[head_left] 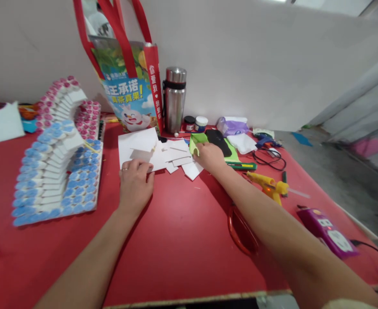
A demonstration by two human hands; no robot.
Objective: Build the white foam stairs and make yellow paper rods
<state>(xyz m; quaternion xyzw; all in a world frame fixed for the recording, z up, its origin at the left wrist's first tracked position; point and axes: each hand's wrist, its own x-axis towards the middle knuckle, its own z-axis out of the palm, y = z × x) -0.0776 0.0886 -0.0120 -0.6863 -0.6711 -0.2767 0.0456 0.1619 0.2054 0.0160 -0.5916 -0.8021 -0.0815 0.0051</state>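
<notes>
My left hand, a ring on one finger, lies with bent fingers apart on the near edge of a white card sheet. It does not grip the sheet. My right hand reaches forward, its fingers closed at a piece of light green paper; the fingertips are partly hidden. Between the hands, several small white card pieces lie in a loose pile. Just right of my right hand are a black phone and a green utility knife.
At left stands a white stepped model covered in blue and pink rolls. Behind are a printed bag, a steel flask and small paint jars. At right lie red scissors, a yellow glue gun and a purple power strip.
</notes>
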